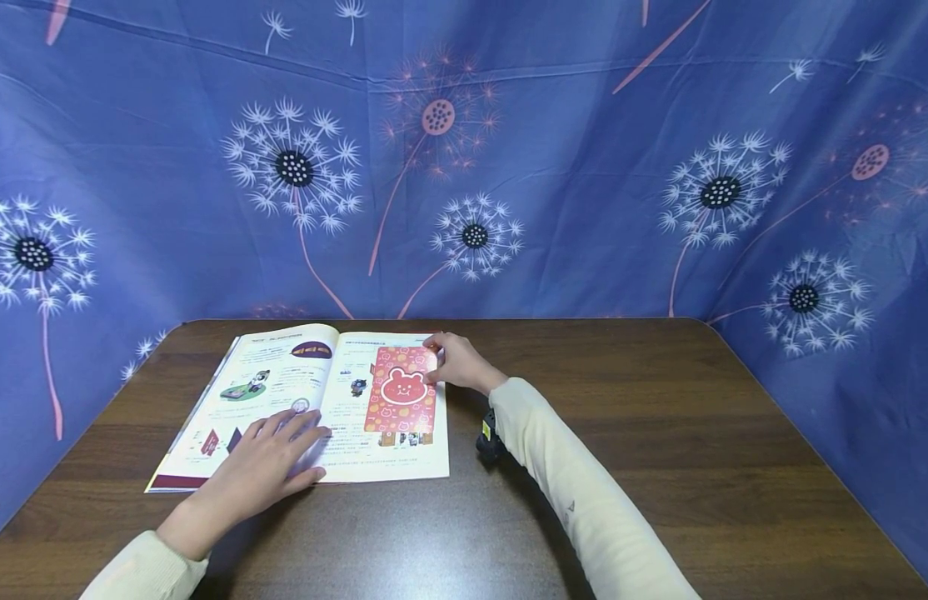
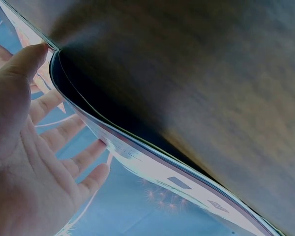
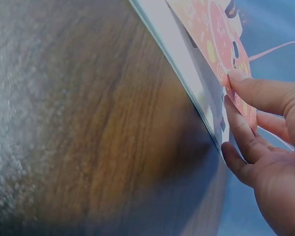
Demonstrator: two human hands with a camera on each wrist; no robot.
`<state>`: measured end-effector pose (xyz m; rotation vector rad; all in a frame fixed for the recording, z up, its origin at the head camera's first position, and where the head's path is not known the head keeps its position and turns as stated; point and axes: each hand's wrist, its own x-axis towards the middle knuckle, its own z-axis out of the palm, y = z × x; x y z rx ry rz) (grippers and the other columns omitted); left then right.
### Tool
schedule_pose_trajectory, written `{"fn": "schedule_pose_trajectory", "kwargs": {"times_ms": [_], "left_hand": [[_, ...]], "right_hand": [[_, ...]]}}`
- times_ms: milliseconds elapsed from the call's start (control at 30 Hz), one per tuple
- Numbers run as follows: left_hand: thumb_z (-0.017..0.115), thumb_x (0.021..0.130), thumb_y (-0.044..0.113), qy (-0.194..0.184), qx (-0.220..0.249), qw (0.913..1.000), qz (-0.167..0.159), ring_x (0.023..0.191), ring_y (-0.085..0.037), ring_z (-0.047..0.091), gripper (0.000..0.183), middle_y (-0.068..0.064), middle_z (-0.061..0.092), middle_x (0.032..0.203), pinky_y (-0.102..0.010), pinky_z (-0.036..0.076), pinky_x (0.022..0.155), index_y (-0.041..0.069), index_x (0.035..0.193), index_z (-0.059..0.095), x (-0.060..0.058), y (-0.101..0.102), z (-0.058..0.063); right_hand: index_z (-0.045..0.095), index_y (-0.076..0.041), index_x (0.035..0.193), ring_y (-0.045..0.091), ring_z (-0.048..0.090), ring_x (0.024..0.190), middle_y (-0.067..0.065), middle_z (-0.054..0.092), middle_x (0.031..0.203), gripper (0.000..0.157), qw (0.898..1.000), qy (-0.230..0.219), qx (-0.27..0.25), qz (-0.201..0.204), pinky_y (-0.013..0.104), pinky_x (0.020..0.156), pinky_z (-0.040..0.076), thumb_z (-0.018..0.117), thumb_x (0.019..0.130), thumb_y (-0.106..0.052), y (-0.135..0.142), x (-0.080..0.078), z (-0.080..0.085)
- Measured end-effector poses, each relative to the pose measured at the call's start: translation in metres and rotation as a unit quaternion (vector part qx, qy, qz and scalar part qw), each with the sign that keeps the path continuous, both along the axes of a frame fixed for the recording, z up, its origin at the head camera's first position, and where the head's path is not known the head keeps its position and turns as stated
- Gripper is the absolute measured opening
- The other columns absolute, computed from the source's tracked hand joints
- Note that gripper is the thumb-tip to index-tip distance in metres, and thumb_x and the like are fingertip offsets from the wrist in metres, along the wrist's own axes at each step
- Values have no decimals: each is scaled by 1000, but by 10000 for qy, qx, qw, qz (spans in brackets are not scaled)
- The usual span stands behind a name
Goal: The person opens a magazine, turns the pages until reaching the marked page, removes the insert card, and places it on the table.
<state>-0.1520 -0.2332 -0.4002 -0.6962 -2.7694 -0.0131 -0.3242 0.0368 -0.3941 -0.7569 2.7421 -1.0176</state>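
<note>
An open book (image 1: 284, 383) with printed pictures and text lies on the table. On its right page is a red card-like sheet (image 1: 402, 389) printed with a pink bear face. The right hand (image 1: 460, 363) pinches this sheet by its right edge; in the right wrist view the thumb (image 3: 241, 78) is on its face and fingers are behind it. The left hand (image 1: 265, 462) rests with spread fingers on the book's lower middle, across the left page and near the fold. In the left wrist view the left hand (image 2: 44, 147) lies along the book's lower edge.
A brown wooden table (image 1: 621, 400) carries the book. Behind it hangs a blue cloth (image 1: 569, 167) printed with dandelions. A small black device (image 1: 490, 437) sits at the right wrist, under the pale sleeve (image 1: 576, 483).
</note>
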Motion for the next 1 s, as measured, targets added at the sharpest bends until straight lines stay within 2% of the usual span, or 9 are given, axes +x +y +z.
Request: {"fn": "schedule_pose_trajectory", "kwargs": {"times_ms": [167,367,600,833,1000], "left_hand": [[67,78,41,19,-7,10000,11,116,-37,49,45,-12,56,126,-56,40,88,18,116,59,0,0,-1],[67,78,41,19,12,10000,8,115,-37,49,45,-12,56,126,-56,40,88,18,116,60,0,-1,-1],[67,78,42,50,-7,10000,-30,114,-38,49,46,-12,56,125,-57,40,88,18,116,60,-2,-1,-3],[67,79,41,-11,23,10000,14,116,-38,49,45,-12,55,126,-56,40,89,17,117,60,-1,-1,-2],[67,79,41,-16,15,10000,24,116,-38,49,45,-12,55,126,-56,40,89,17,116,60,-1,-1,-3]], "right_hand": [[54,-1,119,17,51,76,11,56,101,56,9998,-84,-178,-22,18,61,42,78,69,-9,2,-1,0],[55,-1,117,17,53,75,12,56,102,53,9992,-85,-380,-67,18,60,43,77,69,-7,4,1,-1],[53,-1,120,18,57,77,15,55,109,52,9940,-688,-852,-72,20,62,47,74,72,-3,7,5,4],[52,-1,121,15,54,74,17,54,106,50,9865,-1036,-1271,24,21,60,45,72,74,0,11,4,4],[51,1,122,14,57,76,18,55,104,50,9800,-1263,-1537,70,30,65,51,69,75,3,13,4,3]]}}
